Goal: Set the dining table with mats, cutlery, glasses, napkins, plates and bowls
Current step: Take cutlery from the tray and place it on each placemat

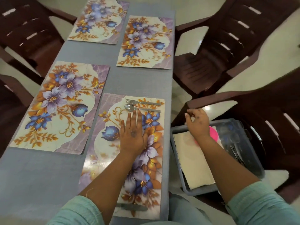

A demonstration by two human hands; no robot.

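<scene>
Soft, even indoor light falls across the table [126, 82], with faint shadows. A glare patch shines on the nearest mat [90, 161] at its left edge, another on the floor [207, 108]. Wide-angle distortion bends the chairs [227, 38]; the edges look blurred.

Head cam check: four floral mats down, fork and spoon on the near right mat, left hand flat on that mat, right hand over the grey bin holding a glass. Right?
Not quite. The head view shows the right hand over the grey bin with fingers loosely curled and holding nothing, no glass. The rest stands: four mats, fork and spoon on the near right mat, left hand flat on it.
</scene>
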